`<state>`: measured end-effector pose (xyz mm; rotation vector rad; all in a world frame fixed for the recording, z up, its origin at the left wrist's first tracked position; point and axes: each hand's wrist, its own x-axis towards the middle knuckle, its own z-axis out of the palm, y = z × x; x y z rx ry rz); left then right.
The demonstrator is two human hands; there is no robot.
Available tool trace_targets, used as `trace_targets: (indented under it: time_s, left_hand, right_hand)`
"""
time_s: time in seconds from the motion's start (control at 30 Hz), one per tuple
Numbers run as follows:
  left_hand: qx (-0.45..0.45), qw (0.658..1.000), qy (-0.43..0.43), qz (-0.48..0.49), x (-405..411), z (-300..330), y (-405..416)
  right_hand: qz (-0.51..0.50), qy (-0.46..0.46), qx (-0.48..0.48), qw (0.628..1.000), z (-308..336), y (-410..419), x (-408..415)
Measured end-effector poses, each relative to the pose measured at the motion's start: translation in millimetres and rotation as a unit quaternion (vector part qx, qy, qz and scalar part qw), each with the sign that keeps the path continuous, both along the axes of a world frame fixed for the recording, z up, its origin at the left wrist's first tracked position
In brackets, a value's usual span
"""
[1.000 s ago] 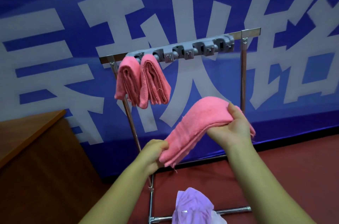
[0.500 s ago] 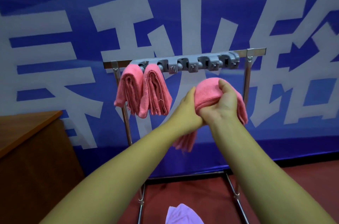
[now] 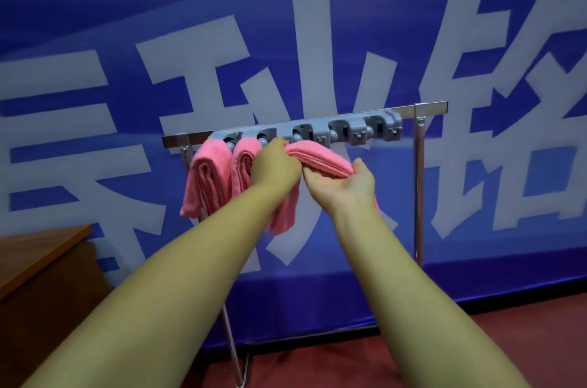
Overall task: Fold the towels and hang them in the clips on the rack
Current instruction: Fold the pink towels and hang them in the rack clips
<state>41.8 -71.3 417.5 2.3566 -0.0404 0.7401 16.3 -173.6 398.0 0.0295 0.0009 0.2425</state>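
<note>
Our left hand [image 3: 275, 165] pinches the fold of the third pink towel [image 3: 320, 157] and lifts it toward the third clip [image 3: 300, 133], likely so the thick bend can be wedged in. Our right hand [image 3: 341, 179] cups the towel from beneath, fingers curled round it, keeping the layers together. The towel arches between both hands at centre frame, just below the gray clip bar [image 3: 355, 127]. Left of it, two hung towels [image 3: 209, 178] dangle from the rack [image 3: 419, 165].

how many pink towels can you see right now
3. Two folded towels hang from the clips at the rack's left end: left towel and second towel. The third towel is held by the left hand and right hand just beside them.
</note>
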Motion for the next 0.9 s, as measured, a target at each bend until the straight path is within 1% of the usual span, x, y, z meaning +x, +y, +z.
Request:
trace_targets:
  time_s: [0.17, 0.3, 0.37, 0.43, 0.53, 0.63, 0.77, 0.8, 0.9]
  left_hand:
    - [0.003, 0.999, -0.012, 0.037, 25.3, 27.1, 14.2]
    - [0.029, 0.998, -0.010, 0.053, 43.5, 37.7, 16.6]
    - [0.059, 0.996, -0.012, 0.069, 51.4, 36.6, 16.9]
    - [0.109, 0.991, -0.006, 0.083, 57.7, 30.9, 18.6]
    - [0.159, 0.984, 0.004, 0.083, 64.3, 19.8, 22.9]
    - [0.155, 0.985, 0.001, 0.076, 68.4, 18.4, 26.0]
    - [0.080, 0.993, 0.002, 0.083, 75.8, 22.8, 31.0]
    - [0.074, 0.994, 0.005, 0.084, 76.5, 22.7, 32.5]
    - [0.125, 0.990, 0.009, 0.071, 73.8, 19.7, 34.1]
  right_hand:
    - [0.044, -0.035, 0.021, 0.998, 5.7, 12.6, 28.1]
    - [0.052, -0.048, 0.005, 0.997, 11.6, 17.0, 49.8]
    - [0.048, -0.034, -0.015, 0.998, 11.3, 17.4, 60.4]
    - [0.053, -0.017, -0.042, 0.998, 7.3, 18.5, 70.7]
    - [0.068, 0.011, -0.085, 0.994, -4.8, 20.2, 81.6]
    - [0.064, 0.002, -0.116, 0.991, -9.4, 18.8, 83.6]
    - [0.054, -0.023, -0.106, 0.993, 1.7, 21.7, 84.5]
    - [0.054, -0.025, -0.101, 0.993, 3.3, 23.8, 86.5]
    - [0.068, -0.017, -0.099, 0.993, -1.8, 29.6, 93.4]
